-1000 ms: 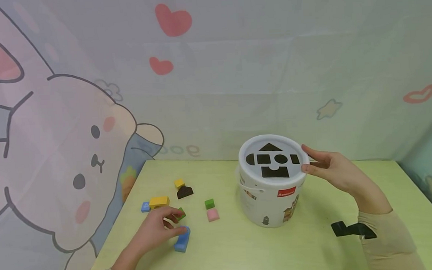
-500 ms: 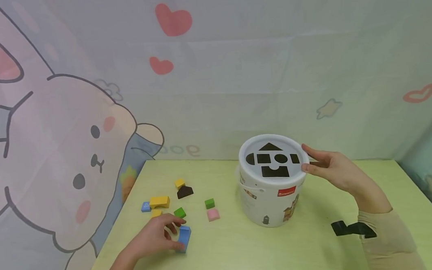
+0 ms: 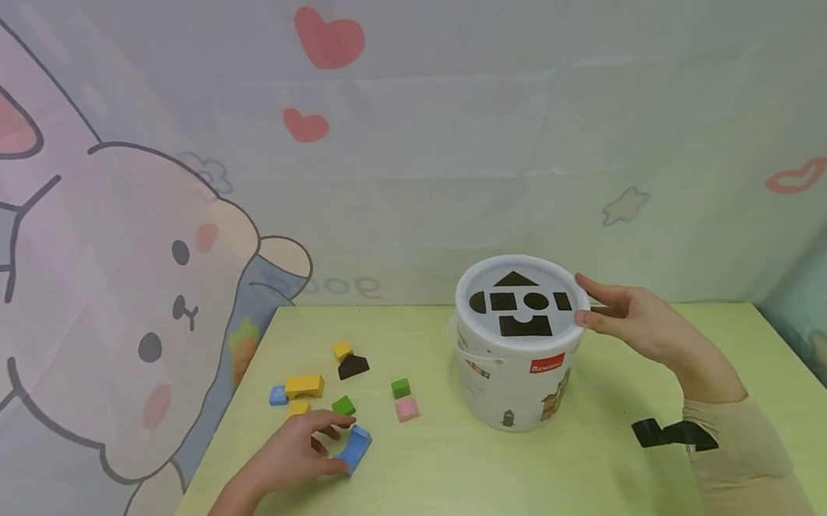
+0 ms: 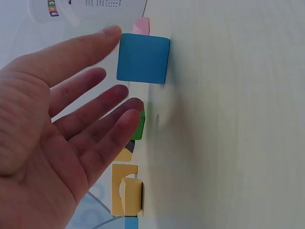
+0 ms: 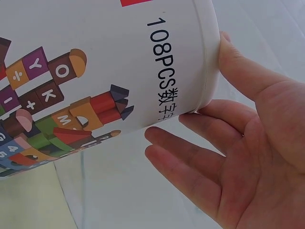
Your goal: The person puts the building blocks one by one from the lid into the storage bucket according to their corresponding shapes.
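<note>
In the head view my left hand (image 3: 294, 455) is at a blue arch-shaped block (image 3: 356, 450) on the table. The left wrist view shows the thumb tip touching a corner of the blue block (image 4: 143, 58), while the other fingers stay loosely extended beside it, apart from its visible face. My right hand (image 3: 645, 328) holds the rim of a white bucket (image 3: 512, 389), whose lid (image 3: 483, 328) has several shaped holes. From the right wrist, the thumb and index finger (image 5: 209, 124) pinch the rim, with other fingers extended away from the bucket wall.
Left of the bucket lie a pink block (image 3: 406, 409), a green block (image 3: 401, 388), another green block (image 3: 344, 406), a dark block (image 3: 353, 366), a yellow cube (image 3: 343, 350), a yellow arch (image 3: 304, 386) and a small blue block (image 3: 277, 395). A printed cloth (image 3: 449, 131) hangs behind the table.
My left hand has drawn back slightly from the green block, and the blue arch block has turned, its far end swinging to the right. The right hand and bucket stay in place.
</note>
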The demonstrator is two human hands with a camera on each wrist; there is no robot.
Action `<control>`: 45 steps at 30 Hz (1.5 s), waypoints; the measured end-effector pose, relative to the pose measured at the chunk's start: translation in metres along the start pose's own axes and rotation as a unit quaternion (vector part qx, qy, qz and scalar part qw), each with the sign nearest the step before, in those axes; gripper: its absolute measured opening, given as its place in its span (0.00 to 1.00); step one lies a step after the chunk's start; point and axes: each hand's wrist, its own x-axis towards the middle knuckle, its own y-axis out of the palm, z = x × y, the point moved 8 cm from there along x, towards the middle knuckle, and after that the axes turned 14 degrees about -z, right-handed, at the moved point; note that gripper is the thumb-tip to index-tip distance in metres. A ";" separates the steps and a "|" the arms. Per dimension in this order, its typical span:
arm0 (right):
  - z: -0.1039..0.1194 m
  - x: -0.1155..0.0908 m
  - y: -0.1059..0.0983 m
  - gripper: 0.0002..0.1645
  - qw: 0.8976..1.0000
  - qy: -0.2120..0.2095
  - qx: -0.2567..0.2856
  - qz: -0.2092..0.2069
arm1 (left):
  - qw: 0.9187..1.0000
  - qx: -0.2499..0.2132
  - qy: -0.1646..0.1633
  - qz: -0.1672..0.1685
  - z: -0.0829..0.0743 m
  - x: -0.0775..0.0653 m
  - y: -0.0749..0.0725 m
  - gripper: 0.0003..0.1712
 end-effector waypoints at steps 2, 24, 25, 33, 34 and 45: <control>-0.001 0.000 0.000 0.49 1.000 0.001 -0.001 0.000 | 1.000 0.000 -0.002 0.001 0.001 -0.001 0.001 0.37; 0.001 0.000 0.000 0.49 1.000 0.001 -0.004 -0.002 | 0.999 0.036 -0.023 -0.006 0.014 -0.006 -0.002 0.29; 0.001 0.000 0.000 0.50 1.000 0.002 -0.005 -0.002 | 0.999 0.040 -0.026 -0.008 0.014 -0.006 -0.003 0.28; -0.001 0.000 0.000 0.49 1.000 0.006 -0.004 0.001 | 0.997 0.053 -0.053 -0.020 0.016 -0.007 -0.005 0.20; -0.001 0.000 0.001 0.49 1.000 0.006 -0.004 0.002 | 0.997 0.052 -0.058 -0.020 0.017 -0.007 -0.005 0.19; -0.002 0.000 0.001 0.49 1.000 0.003 -0.006 -0.002 | 0.997 0.025 -0.060 -0.028 0.020 -0.007 -0.005 0.17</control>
